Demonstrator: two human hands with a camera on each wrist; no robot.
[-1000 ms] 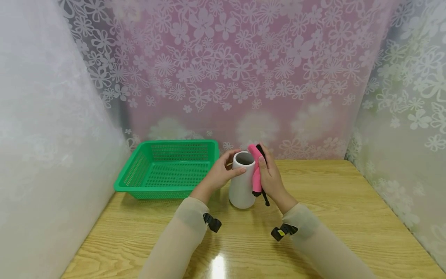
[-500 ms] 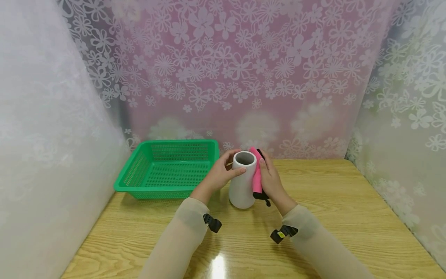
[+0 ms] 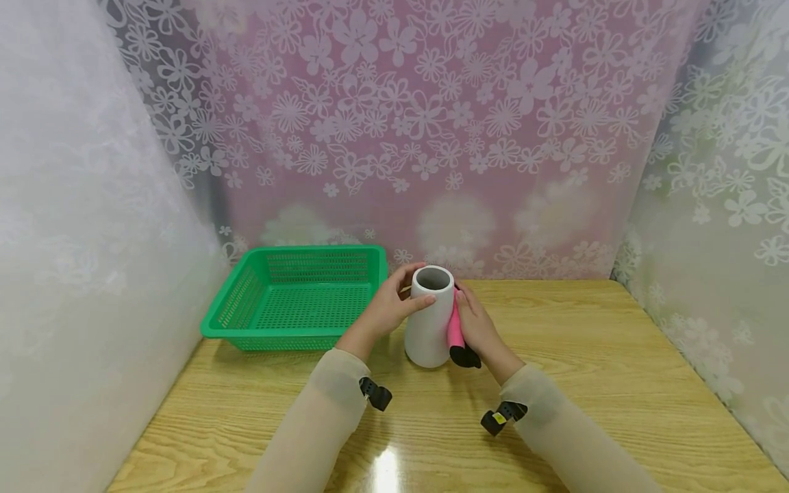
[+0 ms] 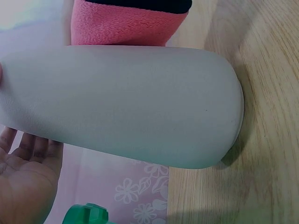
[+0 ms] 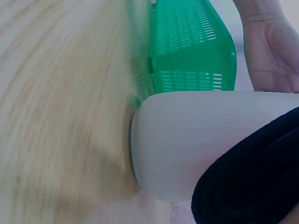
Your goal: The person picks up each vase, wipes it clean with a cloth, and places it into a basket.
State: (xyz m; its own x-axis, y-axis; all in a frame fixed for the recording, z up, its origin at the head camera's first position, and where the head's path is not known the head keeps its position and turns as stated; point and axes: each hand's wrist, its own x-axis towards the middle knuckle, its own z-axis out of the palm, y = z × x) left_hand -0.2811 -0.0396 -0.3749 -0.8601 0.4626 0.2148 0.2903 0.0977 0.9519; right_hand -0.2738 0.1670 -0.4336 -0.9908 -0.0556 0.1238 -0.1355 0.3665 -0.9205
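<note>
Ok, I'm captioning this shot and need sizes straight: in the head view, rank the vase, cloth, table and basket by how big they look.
1. Table
2. Basket
3. Vase
4. Cloth, judged only by what shows; it is partly hidden.

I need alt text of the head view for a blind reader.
A person's left grip holds an upright white vase while the right grip holds a pink and black cloth against its side. A green plastic basket stands at left on the wooden table.
</note>
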